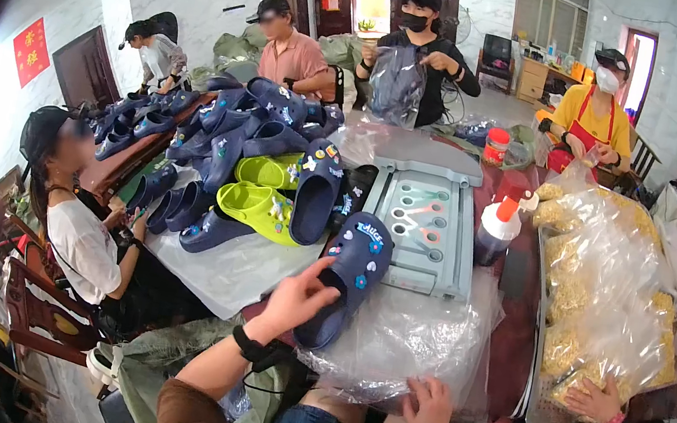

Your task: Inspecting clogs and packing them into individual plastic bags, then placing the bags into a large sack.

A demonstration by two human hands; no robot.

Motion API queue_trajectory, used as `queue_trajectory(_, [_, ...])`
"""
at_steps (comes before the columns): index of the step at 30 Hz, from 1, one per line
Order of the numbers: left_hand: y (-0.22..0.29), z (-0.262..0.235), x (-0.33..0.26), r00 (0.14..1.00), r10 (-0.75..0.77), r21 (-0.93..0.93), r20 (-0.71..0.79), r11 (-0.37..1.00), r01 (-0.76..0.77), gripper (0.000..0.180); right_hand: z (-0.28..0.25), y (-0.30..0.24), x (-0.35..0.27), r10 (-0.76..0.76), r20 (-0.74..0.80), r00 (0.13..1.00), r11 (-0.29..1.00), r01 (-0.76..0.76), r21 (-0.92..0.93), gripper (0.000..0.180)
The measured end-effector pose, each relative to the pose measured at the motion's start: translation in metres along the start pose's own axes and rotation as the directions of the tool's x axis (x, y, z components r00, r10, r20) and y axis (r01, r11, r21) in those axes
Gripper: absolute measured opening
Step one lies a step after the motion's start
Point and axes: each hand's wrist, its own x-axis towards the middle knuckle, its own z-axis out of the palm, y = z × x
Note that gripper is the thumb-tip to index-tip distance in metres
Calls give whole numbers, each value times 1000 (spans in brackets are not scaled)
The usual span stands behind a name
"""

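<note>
A navy clog [363,254] with small charms on its toe lies tilted on the table in front of me. My left hand [298,299] grips its left side near the foot opening, index finger stretched along the edge. Clear plastic bags [399,333] are spread beneath and beside the clog. My right hand [429,416] rests at their near edge, fingers apart and holding nothing. Just beyond the clog stands a grey plastic folding stool or case [423,223] with a moulded top. Left of it are lime-green clogs [260,213] and a dark clog [352,192].
Navy clogs [210,141] are heaped at the left. A dark bottle with a red cap [499,230] stands right of the grey piece. A metal tray [539,370] holds bagged yellow pieces; a co-worker's hand [596,399] lies on them. Several other people work around the tables.
</note>
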Motion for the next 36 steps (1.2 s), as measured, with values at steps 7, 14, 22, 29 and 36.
queue_trajectory(7, [-87,-68,76,927,-64,241,-369,957,162,59,2,1,1,-10,-24,1000,1000,10,-9,33])
queue_trajectory(14, [-140,-62,134,870,-102,364,-483,880,305,82,7,3,1,-24,-47,999,999,23,-23,35])
queue_trajectory(22, [-188,-84,133,810,-105,294,-577,899,325,34,6,-4,3,7,9,1000,1000,-7,-14,34])
queue_trajectory(29, [-150,-75,41,889,-451,-609,-75,727,317,31,5,1,4,-23,-77,997,999,22,-24,33])
queue_trajectory(36, [-138,-75,-37,899,-395,-197,187,882,429,41,5,-6,9,-20,-66,998,999,17,-45,31])
